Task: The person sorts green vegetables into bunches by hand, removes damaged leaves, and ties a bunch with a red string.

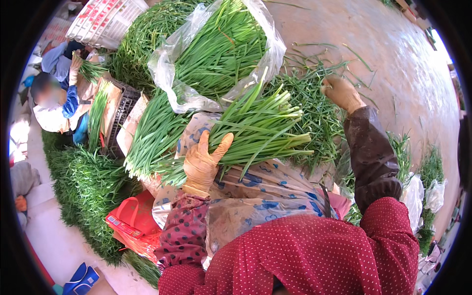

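My left hand [203, 166], in a tan glove, grips a bunch of garlic chives [258, 129] above my lap. Its thumb and a finger show on the leaves, and the pale cut ends point right. Another layer of chives [158, 129] lies just left of the bunch. Off to the right, my right hand [341, 92] is apart from the bunch, above the edge of a heap of loose chive leaves [313, 110]. Its gloved fingers are curled and blurred; whether they hold anything is unclear. A patterned plastic apron [258, 195] covers my lap.
Beyond the bunch stands a clear plastic bag [166, 70] filled with chives. At left, another person [55, 99] holds chives beside a dark crate [123, 110]. Chive piles [84, 184], a red bag [134, 214] and white stacked baskets [105, 22] surround me. Concrete floor [398, 66] extends right.
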Motion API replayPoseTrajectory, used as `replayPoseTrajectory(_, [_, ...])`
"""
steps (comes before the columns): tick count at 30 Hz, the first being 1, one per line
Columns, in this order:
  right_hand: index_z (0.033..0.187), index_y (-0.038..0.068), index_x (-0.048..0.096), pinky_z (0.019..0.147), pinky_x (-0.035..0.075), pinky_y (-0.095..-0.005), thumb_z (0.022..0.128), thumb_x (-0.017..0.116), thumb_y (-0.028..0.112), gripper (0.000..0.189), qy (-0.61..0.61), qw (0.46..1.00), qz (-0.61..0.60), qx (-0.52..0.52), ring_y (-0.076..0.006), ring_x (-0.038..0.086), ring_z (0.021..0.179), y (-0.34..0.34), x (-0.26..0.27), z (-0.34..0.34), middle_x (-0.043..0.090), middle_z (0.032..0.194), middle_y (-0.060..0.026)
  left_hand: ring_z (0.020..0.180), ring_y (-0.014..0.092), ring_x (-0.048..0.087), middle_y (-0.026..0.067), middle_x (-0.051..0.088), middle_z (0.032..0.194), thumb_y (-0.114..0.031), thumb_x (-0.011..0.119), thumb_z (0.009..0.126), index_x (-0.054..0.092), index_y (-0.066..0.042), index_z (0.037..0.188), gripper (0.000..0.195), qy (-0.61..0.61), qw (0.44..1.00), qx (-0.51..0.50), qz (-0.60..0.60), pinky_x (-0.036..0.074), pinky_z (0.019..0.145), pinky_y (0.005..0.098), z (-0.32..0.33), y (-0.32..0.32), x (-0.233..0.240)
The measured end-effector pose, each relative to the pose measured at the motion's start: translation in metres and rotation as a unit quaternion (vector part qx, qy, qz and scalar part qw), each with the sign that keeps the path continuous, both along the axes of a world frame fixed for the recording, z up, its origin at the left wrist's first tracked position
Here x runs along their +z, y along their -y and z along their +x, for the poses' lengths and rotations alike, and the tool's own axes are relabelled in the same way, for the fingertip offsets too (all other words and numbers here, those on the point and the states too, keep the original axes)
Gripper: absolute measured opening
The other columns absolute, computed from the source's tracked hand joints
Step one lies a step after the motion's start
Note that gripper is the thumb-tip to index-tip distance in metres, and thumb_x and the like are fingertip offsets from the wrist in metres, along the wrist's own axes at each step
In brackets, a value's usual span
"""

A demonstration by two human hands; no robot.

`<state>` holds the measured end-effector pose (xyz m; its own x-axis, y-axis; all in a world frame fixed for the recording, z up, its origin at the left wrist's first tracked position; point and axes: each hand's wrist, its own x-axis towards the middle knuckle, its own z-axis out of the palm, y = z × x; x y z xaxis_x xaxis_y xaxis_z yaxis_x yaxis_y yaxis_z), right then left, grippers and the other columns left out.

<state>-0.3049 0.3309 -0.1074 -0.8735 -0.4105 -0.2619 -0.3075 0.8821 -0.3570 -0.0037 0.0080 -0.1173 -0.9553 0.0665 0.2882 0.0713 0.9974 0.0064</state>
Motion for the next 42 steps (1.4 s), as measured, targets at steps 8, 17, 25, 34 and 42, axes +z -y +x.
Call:
replayPoseTrajectory(8, [0.115,0.018,0.068,0.096,0.049,-0.0368,0.082,0.066,0.009,0.034,-0.092,0.918,-0.152,0.354,-0.0262,0.060,0.114,0.137,0.040,0.004,0.058,0.133,-0.0063,0.068,0.029,0.061,0.0223,0.059,0.121,0.000,0.061,0.072,0.053,-0.044,0.132,0.075,0.009,0.999,-0.034,-0.018,0.052,0.059,0.0386,-0.010,0.000,0.005])
replayPoseTrajectory(17, [0.119,0.017,0.067,0.087,0.053,-0.0381,0.090,0.060,0.020,0.030,0.065,0.913,-0.001,0.402,-0.0278,0.066,0.096,0.176,0.049,0.020,0.069,0.108,-0.0124,0.076,0.032,0.062,0.0201,0.058,0.124,0.002,0.067,0.065,0.055,-0.042,0.131,0.080,0.029,0.999,-0.005,0.029,0.053,0.063,0.0396,0.004,0.007,0.001])
replayPoseTrajectory(25, [0.106,0.001,0.069,0.079,0.053,-0.0423,0.078,0.063,0.014,0.032,0.009,0.963,0.231,0.138,-0.0343,0.067,0.093,0.037,0.011,-0.053,0.067,0.101,-0.0242,0.102,0.037,0.063,0.0175,0.055,0.130,0.000,0.075,0.059,0.057,-0.029,0.132,0.081,-0.016,0.981,-0.023,0.194,0.053,0.083,0.0408,-0.007,0.013,0.001])
replayPoseTrajectory(34, [0.131,0.007,0.055,0.103,0.043,-0.0331,0.076,0.076,0.013,0.059,0.178,0.850,-0.368,0.333,-0.0209,0.058,0.116,0.124,0.043,0.023,0.063,0.125,-0.0134,0.110,0.023,0.061,0.0119,0.062,0.126,0.014,0.067,0.069,0.047,-0.012,0.141,0.080,0.054,0.906,0.008,0.420,0.048,0.094,0.0316,-0.021,0.029,0.009])
replayPoseTrajectory(42, [0.104,0.002,0.066,0.075,0.047,-0.0301,0.089,0.064,0.024,0.026,0.243,0.882,-0.357,0.188,-0.0147,0.060,0.082,0.136,0.066,0.024,0.068,0.086,-0.0070,0.090,0.017,0.063,0.0054,0.063,0.113,0.001,0.079,0.070,0.043,-0.009,0.135,0.074,0.197,0.683,0.044,0.702,0.055,0.071,0.0299,-0.006,0.039,0.016])
